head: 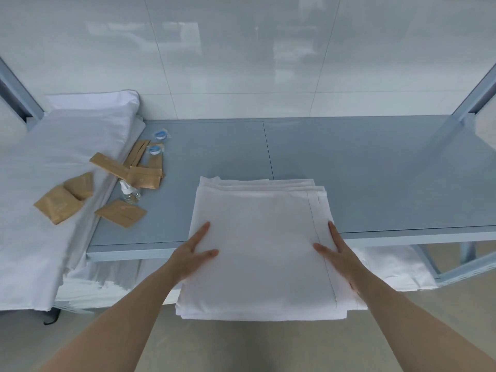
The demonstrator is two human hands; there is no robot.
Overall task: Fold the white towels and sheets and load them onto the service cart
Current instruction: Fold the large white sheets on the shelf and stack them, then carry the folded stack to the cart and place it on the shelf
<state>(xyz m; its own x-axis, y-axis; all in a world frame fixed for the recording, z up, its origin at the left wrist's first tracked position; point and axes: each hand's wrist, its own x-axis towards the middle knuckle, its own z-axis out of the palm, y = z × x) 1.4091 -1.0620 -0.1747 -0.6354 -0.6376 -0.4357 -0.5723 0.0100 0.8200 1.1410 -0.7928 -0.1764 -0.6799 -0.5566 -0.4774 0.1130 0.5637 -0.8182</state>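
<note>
White sheet (257, 237), grey-blue shelf (375, 170)

No lettering, label, brand, number or sign reads clearly anywhere here: the brown paper packets (122, 212) carry only a faint round mark too small to make out, and the small clear bottle (130, 193) shows no legible print.

Shelf surface (375, 170): bare right of and behind folded sheet (257, 237). Left portion obstructed by brown packets (120, 212), spray bottle (130, 193), white linen pile (53, 162).
</note>
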